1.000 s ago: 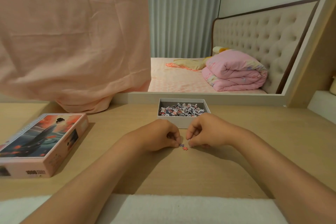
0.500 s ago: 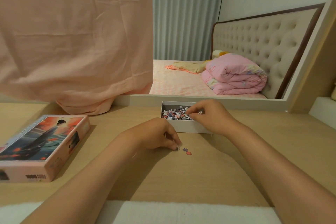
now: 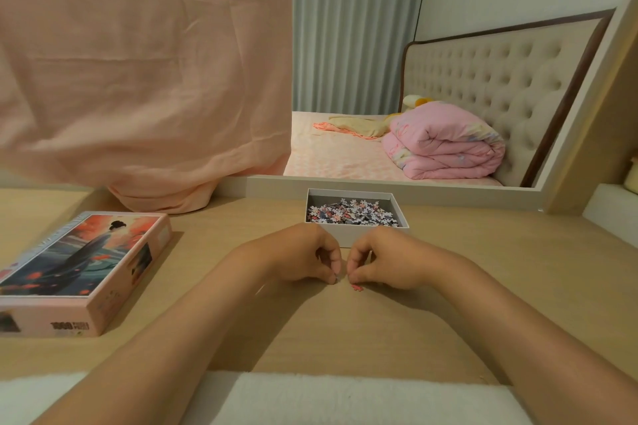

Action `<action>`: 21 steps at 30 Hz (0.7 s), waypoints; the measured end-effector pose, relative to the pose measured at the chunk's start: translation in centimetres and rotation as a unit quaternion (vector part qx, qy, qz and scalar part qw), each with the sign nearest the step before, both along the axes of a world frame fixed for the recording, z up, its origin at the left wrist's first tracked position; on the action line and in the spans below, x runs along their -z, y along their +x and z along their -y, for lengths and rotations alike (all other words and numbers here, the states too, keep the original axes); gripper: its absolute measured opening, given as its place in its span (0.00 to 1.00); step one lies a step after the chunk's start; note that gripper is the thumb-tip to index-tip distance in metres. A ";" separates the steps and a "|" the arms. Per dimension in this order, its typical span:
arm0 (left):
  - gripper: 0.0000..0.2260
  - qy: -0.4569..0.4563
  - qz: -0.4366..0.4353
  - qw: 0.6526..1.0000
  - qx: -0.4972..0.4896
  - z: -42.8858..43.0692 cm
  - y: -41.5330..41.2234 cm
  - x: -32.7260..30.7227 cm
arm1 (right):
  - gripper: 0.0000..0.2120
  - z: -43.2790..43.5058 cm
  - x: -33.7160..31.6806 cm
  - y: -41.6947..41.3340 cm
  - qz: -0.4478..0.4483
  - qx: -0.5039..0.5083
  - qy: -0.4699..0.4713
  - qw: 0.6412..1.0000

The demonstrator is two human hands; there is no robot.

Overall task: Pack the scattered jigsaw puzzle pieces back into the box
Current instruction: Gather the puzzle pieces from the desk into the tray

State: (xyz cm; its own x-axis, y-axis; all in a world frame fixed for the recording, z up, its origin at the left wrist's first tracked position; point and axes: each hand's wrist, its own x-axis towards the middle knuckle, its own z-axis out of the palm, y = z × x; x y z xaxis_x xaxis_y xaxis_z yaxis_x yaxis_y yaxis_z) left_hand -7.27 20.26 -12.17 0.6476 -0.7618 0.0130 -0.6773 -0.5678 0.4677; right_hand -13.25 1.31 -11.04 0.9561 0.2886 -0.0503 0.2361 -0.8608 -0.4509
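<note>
Hand L, hand R, curled by piece

I see a white box of puzzle pieces speckled pink, white and grey-blue, and one pink loose piece on the pale wood table. The lid is pink, printed with a dark-robed figure against orange-red.

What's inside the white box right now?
A loose heap of puzzle pieces fills most of the box, with bare grey floor showing at the back left. The near wall hides the front strip; anything under the heap is covered.
</note>
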 end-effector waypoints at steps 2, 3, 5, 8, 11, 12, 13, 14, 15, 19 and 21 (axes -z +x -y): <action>0.04 -0.011 -0.003 1.000 -0.004 0.0 0.1 0.0 | 0.04 0.4 -0.5 -0.3 -0.010 0.015 0.067 0.998; 0.04 -0.019 -0.001 1.000 -0.008 0.0 0.2 0.1 | 0.06 0.7 -0.8 -0.3 -0.016 0.016 0.087 0.996; 0.04 -0.038 0.015 0.999 -0.022 -0.1 0.4 0.1 | 0.09 1.1 -0.9 -0.4 -0.019 0.007 0.061 0.998; 0.03 -0.063 0.048 0.996 -0.038 -0.1 0.6 0.2 | 0.08 0.8 -0.5 -0.7 -0.029 -0.012 -0.019 0.999; 0.03 -0.070 0.071 0.994 -0.044 0.1 0.3 0.2 | 0.08 0.4 -0.2 -0.7 -0.036 -0.006 -0.027 0.999; 0.03 -0.071 0.077 0.993 -0.047 0.2 0.2 0.2 | 0.08 0.3 -0.2 -0.7 -0.033 -0.005 -0.031 0.999; 0.03 -0.071 0.083 0.993 -0.051 0.3 0.1 0.3 | 0.07 0.2 -0.2 -0.6 -0.029 -0.006 -0.035 0.999; 0.03 -0.072 0.088 0.992 -0.054 0.4 0.0 0.4 | 0.06 0.3 -0.1 -0.5 -0.030 -0.006 -0.036 0.999; 0.02 -0.073 0.092 0.991 -0.057 0.4 -0.1 0.4 | 0.05 0.3 -0.1 -0.5 -0.036 -0.004 -0.035 0.999; 0.02 -0.113 0.085 0.986 -0.087 0.8 0.0 0.5 | 0.01 1.1 -0.4 -0.6 -0.060 0.001 -0.008 0.998; 0.03 -0.152 0.095 0.978 -0.106 0.9 0.3 0.2 | 0.02 1.7 -0.9 0.0 -0.012 0.030 0.054 0.998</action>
